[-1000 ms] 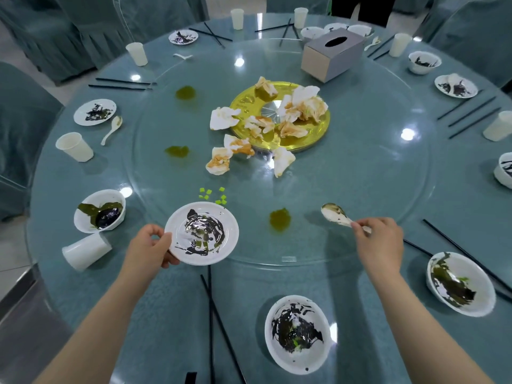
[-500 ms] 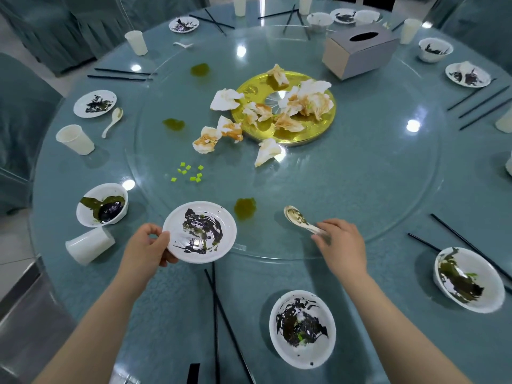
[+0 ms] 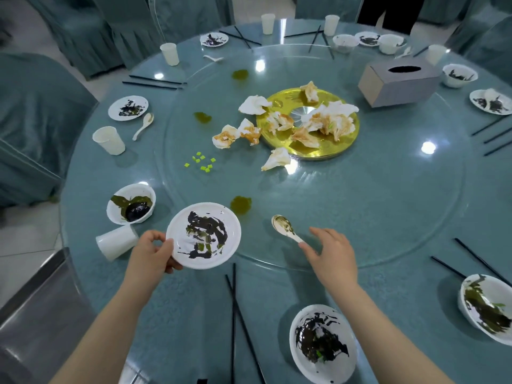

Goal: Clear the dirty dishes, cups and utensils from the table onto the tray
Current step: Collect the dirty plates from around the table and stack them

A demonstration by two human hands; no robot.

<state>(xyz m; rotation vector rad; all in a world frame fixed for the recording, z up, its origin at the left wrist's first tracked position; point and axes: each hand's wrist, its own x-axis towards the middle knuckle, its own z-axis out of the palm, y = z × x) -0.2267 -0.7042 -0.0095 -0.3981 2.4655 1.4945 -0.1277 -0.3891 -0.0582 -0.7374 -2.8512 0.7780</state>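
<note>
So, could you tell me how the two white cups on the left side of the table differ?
The near cup lies tipped on its side by the left hand; the far cup stands upright. The near cup sits below the smeared bowl; the far cup sits beside a spoon. Both are plain white.
</note>
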